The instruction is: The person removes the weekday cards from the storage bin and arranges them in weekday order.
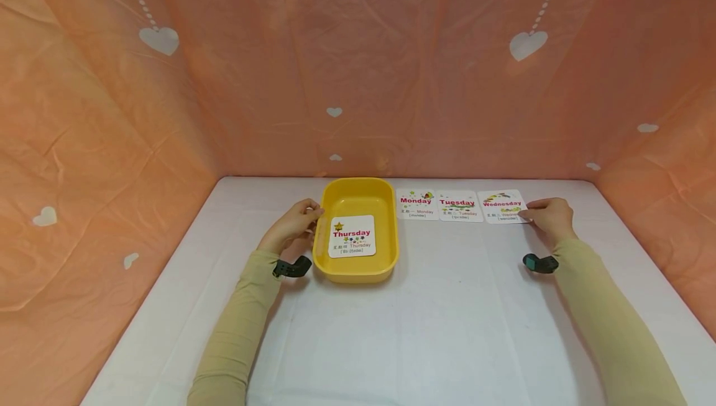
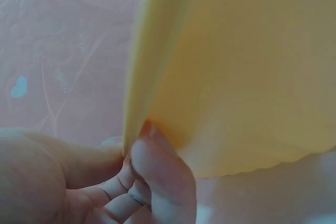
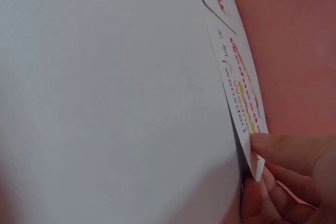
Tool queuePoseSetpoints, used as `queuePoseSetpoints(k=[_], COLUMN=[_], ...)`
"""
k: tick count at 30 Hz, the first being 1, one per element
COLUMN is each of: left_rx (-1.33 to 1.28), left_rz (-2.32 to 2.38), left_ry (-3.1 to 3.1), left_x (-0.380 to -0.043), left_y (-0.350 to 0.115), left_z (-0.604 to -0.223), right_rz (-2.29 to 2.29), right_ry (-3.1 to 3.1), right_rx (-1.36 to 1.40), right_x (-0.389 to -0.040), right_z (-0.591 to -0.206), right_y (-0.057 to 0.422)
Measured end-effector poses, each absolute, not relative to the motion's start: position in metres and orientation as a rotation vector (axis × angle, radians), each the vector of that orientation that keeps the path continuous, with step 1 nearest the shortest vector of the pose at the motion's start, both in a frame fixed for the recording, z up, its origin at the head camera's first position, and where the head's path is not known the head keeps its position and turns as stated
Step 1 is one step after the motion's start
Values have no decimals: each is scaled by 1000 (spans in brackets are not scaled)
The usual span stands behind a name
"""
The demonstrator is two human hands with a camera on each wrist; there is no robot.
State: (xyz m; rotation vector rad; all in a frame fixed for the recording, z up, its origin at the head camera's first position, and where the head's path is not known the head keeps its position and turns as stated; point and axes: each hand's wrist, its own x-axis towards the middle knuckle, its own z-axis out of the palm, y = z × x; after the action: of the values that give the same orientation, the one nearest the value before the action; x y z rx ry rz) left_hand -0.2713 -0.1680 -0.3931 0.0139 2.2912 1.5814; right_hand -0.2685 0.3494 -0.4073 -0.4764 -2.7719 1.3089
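Left hand [image 1: 292,224]: thumb and finger pinch the left rim of the yellow tray [image 1: 359,194]. Right hand [image 1: 550,218]: thumb and fingers pinch the right end of the Wednesday card [image 1: 496,209], which, in the right wrist view, stands slightly off the white table [image 1: 425,319], a dark gap beneath it.

Step in hand, as I judge it from here: seating the Wednesday card at the right end of a row, after the Monday card [image 1: 416,205] and the Tuesday card [image 1: 460,207]. The Thursday card [image 1: 352,237] lies face up in the tray. The next move calls for lowering the pinched end flat, then releasing without dragging the card sideways.

Edges: the row lies close to the table's back edge, with the pink cloth [image 1: 391,70] upright behind. Whether Tuesday and Wednesday touch, I cannot tell. The widest room for moving lies on the near side of the row; less remains to the right.
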Motion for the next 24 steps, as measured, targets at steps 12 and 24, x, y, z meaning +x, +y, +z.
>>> queuePoseSetpoints(k=[12,24], left_rx=[0,32], left_rz=[1571,1602], left_ry=[2302,2272], left_x=[-273,-272], left_y=[-168,-169], left_z=[-394,-395], right_rz=[1240,1202], right_ry=[-2749,-2752], right_rx=[-436,-472], right_x=[-268,-264], right_z=[-409,-405], right_y=[345,340])
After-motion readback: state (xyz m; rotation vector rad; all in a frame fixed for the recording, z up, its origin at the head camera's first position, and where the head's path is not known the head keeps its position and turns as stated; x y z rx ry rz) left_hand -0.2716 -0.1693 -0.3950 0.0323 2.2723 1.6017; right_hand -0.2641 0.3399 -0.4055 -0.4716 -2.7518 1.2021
